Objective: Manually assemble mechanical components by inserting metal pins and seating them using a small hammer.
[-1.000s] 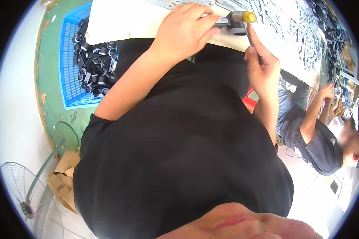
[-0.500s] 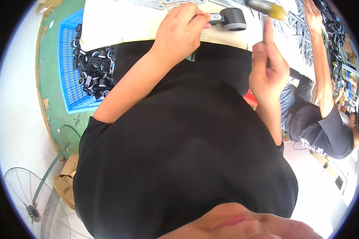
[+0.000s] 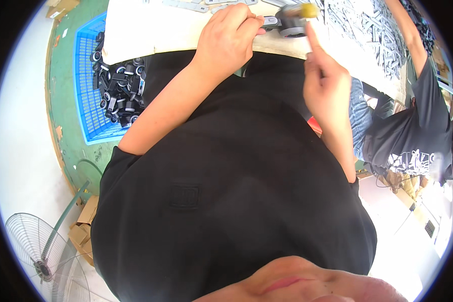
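Note:
My left hand (image 3: 229,39) is closed on the grey-and-black arm of a part (image 3: 271,21) lying at the table's near side. A thick black round wheel-like end (image 3: 290,31) sticks out to the right of those fingers. My right hand (image 3: 327,83) is wrapped around a hammer, its forefinger stretched along the handle. The hammer's head (image 3: 307,10), yellow at one end and blurred by motion, is over the black round end and hides some of it. Whether the two touch, I cannot tell.
A pale-topped table (image 3: 146,35) carries flat grey strips (image 3: 186,5) at the back and a heap of grey pieces (image 3: 377,30) on the right. A blue basket (image 3: 83,95) of black parts (image 3: 118,83) stands left. A co-worker's arm (image 3: 411,38) reaches in right. A fan (image 3: 43,269) stands lower left.
My right hand has swung the hammer leftward, bringing its head from right of the black round end to over it. My left hand has stayed put. The co-worker's arm has shifted.

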A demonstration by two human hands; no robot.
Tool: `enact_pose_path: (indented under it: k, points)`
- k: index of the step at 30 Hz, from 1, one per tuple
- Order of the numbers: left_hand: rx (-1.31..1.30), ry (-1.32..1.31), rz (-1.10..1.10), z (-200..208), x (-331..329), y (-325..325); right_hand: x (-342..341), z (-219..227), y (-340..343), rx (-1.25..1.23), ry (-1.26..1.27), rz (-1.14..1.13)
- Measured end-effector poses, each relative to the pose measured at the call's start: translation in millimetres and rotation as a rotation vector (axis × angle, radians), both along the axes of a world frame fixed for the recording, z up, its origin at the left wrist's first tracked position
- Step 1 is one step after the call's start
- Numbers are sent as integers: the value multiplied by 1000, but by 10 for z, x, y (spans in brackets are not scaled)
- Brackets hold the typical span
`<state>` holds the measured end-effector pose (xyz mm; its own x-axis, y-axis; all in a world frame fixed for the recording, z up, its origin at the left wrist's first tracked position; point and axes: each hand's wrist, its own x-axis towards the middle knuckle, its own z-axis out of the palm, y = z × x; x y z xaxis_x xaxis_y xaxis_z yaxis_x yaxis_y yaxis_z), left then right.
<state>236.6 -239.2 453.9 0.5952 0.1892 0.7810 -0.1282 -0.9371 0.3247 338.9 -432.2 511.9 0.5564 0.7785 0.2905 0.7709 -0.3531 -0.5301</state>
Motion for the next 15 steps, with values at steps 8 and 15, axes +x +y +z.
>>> enact_pose_path:
  k: [8, 15]
  points:
    - [-24, -114, 38, -296, 154, 47, 99, -100, 46, 15, -93, 11]
    - [-17, -140, 26, -308, 190, 57, 125, -222, 81, 66, -112, 48]
